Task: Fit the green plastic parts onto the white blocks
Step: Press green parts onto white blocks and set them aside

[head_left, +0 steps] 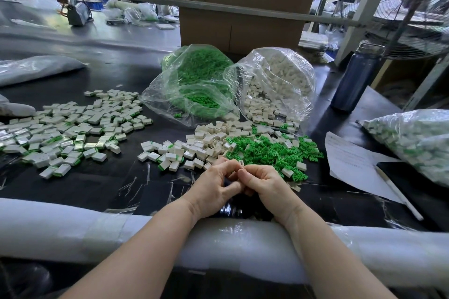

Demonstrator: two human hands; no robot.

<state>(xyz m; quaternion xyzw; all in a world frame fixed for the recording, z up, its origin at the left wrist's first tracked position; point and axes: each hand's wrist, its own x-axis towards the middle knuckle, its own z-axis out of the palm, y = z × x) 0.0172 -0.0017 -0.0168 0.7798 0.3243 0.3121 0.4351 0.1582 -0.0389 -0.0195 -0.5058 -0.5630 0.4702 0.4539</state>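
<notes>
My left hand (215, 189) and my right hand (263, 183) meet at the near middle of the black table, fingers curled together around a small white block (241, 163) that barely shows at their tips. Any green part between the fingers is hidden. Just beyond the hands lie a heap of loose green plastic parts (269, 152) and a heap of bare white blocks (206, 142). A wide spread of white blocks with green parts fitted (73, 128) covers the table to the left.
Two open clear bags stand behind the heaps, one of green parts (194, 80), one of white blocks (279, 85). A dark bottle (356, 77), a paper sheet (352, 160) and a bag of fitted blocks (413, 138) sit right. A padded white edge (97, 230) runs along the table's front.
</notes>
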